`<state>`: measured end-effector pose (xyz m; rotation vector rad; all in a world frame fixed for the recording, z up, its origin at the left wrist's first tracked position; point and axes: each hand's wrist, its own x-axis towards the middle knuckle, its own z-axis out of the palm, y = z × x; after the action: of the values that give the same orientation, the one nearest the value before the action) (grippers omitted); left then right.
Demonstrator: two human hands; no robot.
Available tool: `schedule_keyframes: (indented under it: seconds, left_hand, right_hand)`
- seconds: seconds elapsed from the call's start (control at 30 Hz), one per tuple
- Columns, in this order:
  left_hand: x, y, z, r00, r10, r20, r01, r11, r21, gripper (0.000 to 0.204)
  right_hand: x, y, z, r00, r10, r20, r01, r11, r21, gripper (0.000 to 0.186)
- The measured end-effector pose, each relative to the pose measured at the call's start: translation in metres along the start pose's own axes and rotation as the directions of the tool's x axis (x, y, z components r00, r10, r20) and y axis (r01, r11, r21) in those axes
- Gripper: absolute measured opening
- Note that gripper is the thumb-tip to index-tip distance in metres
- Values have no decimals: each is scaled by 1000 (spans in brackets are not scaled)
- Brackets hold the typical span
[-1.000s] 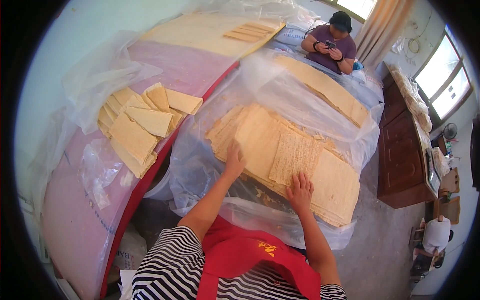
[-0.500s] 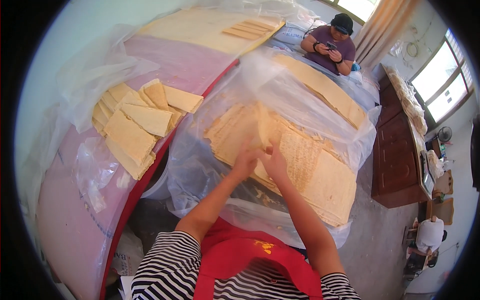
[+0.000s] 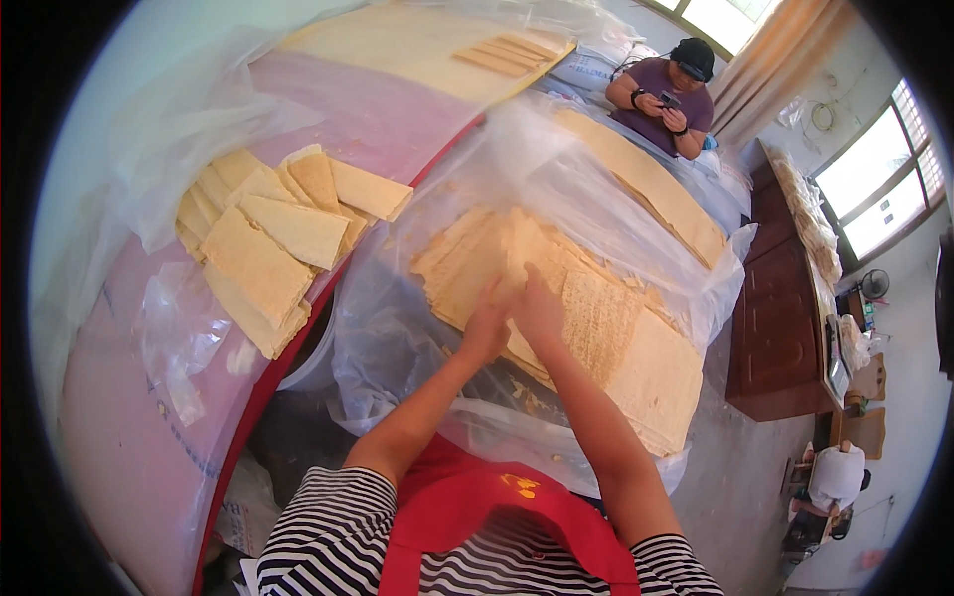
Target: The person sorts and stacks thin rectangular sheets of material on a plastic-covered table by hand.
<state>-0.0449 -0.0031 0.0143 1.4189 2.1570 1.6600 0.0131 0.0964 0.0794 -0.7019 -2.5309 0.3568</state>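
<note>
Both hands are close together over a pile of thin, tan, brittle-looking sheets (image 3: 596, 308) spread on clear plastic. My left hand (image 3: 487, 326) grips the near edge of a paler thin sheet (image 3: 505, 260), its fingertips pointing away from me. Right beside it, my right hand (image 3: 540, 310) is closed on the same sheet, fingers over its right side. Some blur softens the sheet and fingertips. A smoother stack of sheets (image 3: 656, 382) lies to the right of my hands.
On the pink surface (image 3: 129, 397) at left, folded tan pieces (image 3: 263, 258) are heaped near its red edge. Farther off lie long sheets (image 3: 646, 189) and narrow strips (image 3: 505, 55). A person (image 3: 671, 94) holds a phone at the back. A brown cabinet (image 3: 780, 328) stands at right.
The raised part of the thin sheet between my hands has come down lower. My right hand has moved slightly up and away over it; my left hand stays nearly in place.
</note>
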Motion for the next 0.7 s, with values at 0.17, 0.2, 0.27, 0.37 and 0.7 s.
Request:
schedule_keyframes:
  seconds: [0.17,0.2,0.27,0.37,0.7]
  left_hand:
    - [0,4,-11,996,-88,-29,90,993,81,60]
    - [-2,1,-9,995,-91,-34,93,993,78,60]
    - [-8,-8,-7,978,-209,-15,208,977,-45,60]
    - [-23,-45,10,976,-169,-136,182,979,93,58]
    - [16,41,-18,960,233,-158,-113,833,541,50]
  right_hand:
    - [12,10,-7,935,212,283,-173,972,-156,29]
    - [5,18,-7,954,222,201,-205,973,-104,27]
    - [-3,38,-9,965,228,128,-224,973,-48,25]
    - [-6,68,-26,929,364,65,-340,772,537,20]
    - [-39,78,-63,809,566,158,-439,404,803,26]
